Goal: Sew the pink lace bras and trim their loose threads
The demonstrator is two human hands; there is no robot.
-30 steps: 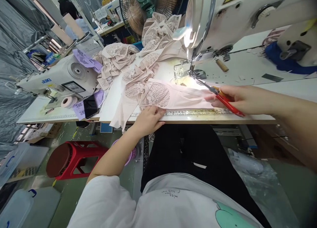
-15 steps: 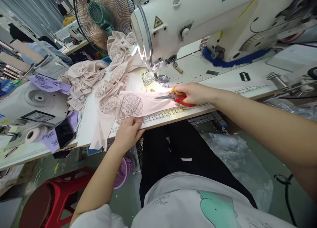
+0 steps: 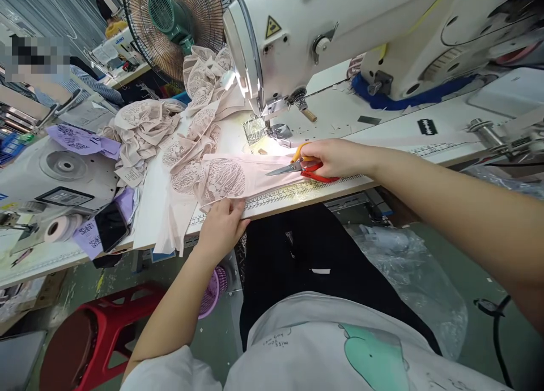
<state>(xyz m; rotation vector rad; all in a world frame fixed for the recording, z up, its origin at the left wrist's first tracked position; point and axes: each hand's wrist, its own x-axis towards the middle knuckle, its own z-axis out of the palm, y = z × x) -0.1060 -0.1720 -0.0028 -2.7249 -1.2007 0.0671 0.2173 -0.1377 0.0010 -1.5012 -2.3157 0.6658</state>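
My right hand (image 3: pixel 335 157) is closed round a pair of scissors (image 3: pixel 309 170) with red and orange handles. The scissors lie over a pale pink bra piece (image 3: pixel 225 178) with a lace cup, their blades pointing left. At the table's front edge my left hand (image 3: pixel 223 224) grips the lower edge of the lace cup, thumb toward the front. Some of its fingers are hidden under the fabric. Beneath the piece runs a ruler strip (image 3: pixel 289 194) along the table edge. Right behind the fabric stands the sewing machine's needle area (image 3: pixel 267 124), lit by a lamp.
More lace bra pieces (image 3: pixel 144 124) are heaped at the back left. A fan (image 3: pixel 174 28) stands behind them. At the left are a phone (image 3: pixel 111 226), a tape roll (image 3: pixel 63 228) and a second machine (image 3: pixel 80 170). A razor blade (image 3: pixel 426 127) lies at the right. A red stool (image 3: pixel 106 334) stands below.
The camera view has shifted slightly. Both hands, the scissors and the bra piece stay in nearly the same place; the scissor blades sit slightly lower over the fabric.
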